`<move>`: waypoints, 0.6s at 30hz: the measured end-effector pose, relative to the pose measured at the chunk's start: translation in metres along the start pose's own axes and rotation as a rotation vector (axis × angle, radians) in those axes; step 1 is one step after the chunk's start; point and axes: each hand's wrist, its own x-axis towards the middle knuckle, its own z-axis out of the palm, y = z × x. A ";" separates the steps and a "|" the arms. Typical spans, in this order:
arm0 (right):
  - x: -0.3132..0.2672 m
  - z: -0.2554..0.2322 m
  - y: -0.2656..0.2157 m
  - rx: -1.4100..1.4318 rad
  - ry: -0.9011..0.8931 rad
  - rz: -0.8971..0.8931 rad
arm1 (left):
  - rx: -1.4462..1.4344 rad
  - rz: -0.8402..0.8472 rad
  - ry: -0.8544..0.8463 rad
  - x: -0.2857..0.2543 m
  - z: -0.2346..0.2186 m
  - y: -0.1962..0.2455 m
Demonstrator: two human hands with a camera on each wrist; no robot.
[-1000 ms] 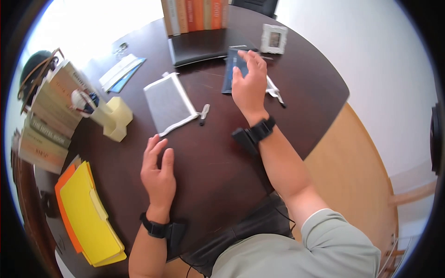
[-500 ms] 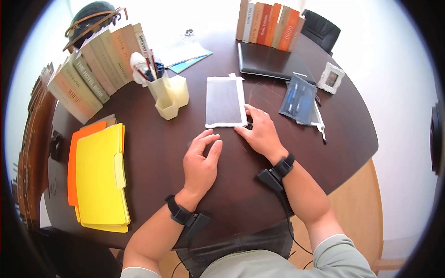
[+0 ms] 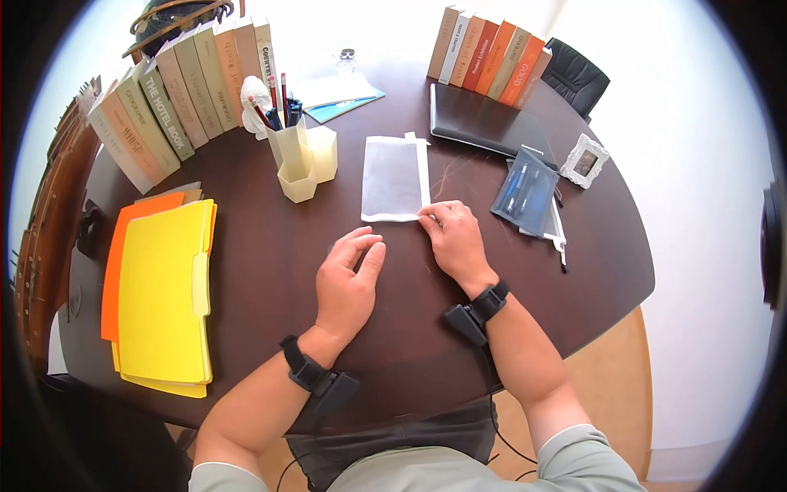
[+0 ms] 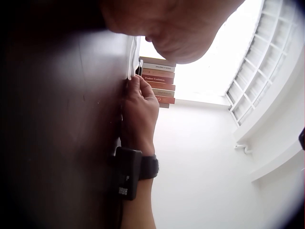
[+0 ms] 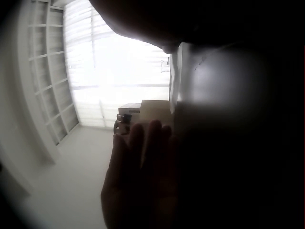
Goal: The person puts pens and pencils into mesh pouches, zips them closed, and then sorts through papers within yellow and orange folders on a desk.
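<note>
A clear mesh zipper pouch [image 3: 395, 179] with white edging lies flat on the dark table in the head view. My right hand [image 3: 459, 246] pinches its near right corner between thumb and fingers; the zipper pull there is hidden. In the left wrist view, the same right hand [image 4: 139, 109] has its fingertips together on the white edge. Just short of the pouch's near left corner, my left hand [image 3: 348, 279] rests with relaxed fingers and holds nothing. Its fingers [image 5: 153, 138] show dark in the right wrist view.
Right of the pouch lie a blue pouch [image 3: 526, 193] with pens, a black laptop [image 3: 492, 123] and a white photo frame [image 3: 584, 161]. A pen holder [image 3: 297, 176], a row of books [image 3: 176, 98] and yellow folders [image 3: 164, 291] stand or lie to the left.
My right hand has come from over the blue pouch leftward to the mesh pouch's near right corner, where its fingers have closed. The left hand stays relaxed near the pouch.
</note>
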 end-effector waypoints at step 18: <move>-0.009 -0.037 -0.043 0.411 0.269 -0.421 | -0.976 -0.392 -0.149 0.017 -0.019 0.018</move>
